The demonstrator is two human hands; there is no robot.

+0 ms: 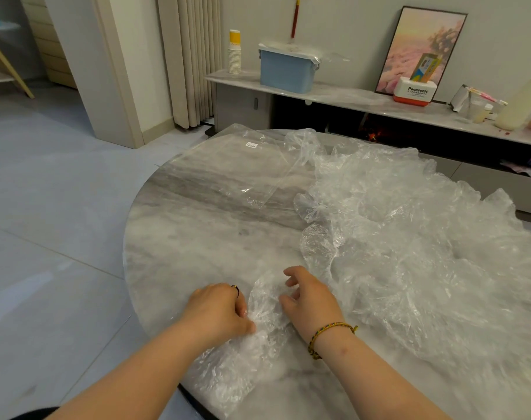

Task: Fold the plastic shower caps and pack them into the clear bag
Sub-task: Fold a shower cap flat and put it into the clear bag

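Floor (45, 207): pale grey tiles, left of the desk.
Desk (182, 253): round, grey-white marble top that carries all the plastic.
Left hand (218, 310): knuckles up near the desk's front edge, with the fingers curled and thumb and fingertips pinching the left edge of a cap.
Ring (235, 287): dark band on a finger of the left hand.
Bag (227, 174): clear and flat with a small white label near its far end. It lies on the far left part of the desk, well apart from both hands, and its right side touches the pile.
Cups (234, 56): tall stack of paper cups on the left end of the low shelf (343, 97) behind the desk.
Cap (258, 344): crinkled clear film between the two hands, running from under them towards the front edge and lying flat on the desk.
Box (285, 68): blue, lidded, on the shelf beside the cups.
Right hand (311, 295): palm down over the cap's right side, fingers loosely bent and spread. Whether they touch the film I cannot tell.
Bracelet (331, 331): braided, many-coloured, on the right wrist.
Pile (409, 237): many loose, ruffled clear caps covering the right half of the desk, just beside the right hand.
Picture (422, 50): framed pink landscape leaning on the wall above the shelf.
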